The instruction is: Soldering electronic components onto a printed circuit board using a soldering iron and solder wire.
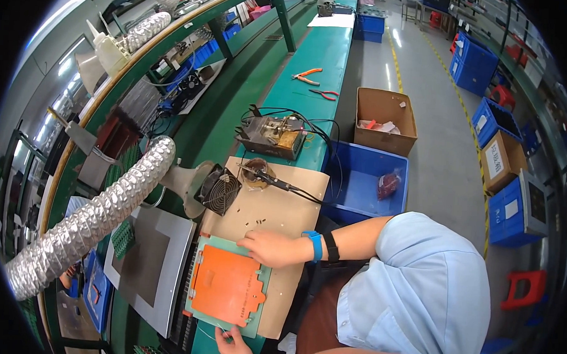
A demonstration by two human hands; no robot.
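- The right hand (pixel 273 249) has its fingers bent and close together, the tips touching the upper right corner of a pale green base board (pixel 264 288); whether they close around the board's edge or only rest on it, I cannot tell.
- The left hand (pixel 235 350) has its thumb and forefinger narrowly apart at the lower edge of the board, with a thin pale wire (pixel 204 332) at the fingertips; whether they pinch it, I cannot tell.
- The right forearm comes in from the right, nearly level, with the hand reaching left, back upward; a blue wristband (pixel 317 245) and a black wristband (pixel 331 246) sit side by side at the wrist.
- The left hand enters from the lower edge, fingers pointing up and left; its forearm is mostly out of view.
- An orange plate (pixel 226 284) with a notched right side lies flat on the base board, between the two hands, the right hand just beyond its upper right corner.
- The base board lies partly over a brown cardboard sheet (pixel 288 214) on the green bench (pixel 298 109).
- Small dark parts (pixel 260 222) are scattered on the sheet, near the right hand.
- Further up, a soldering iron (pixel 278 182) lies across a round brown pot (pixel 252 181), beside a black fan (pixel 219 190).
- A blue bin (pixel 357 206) stands beside the bench, beyond the right forearm.
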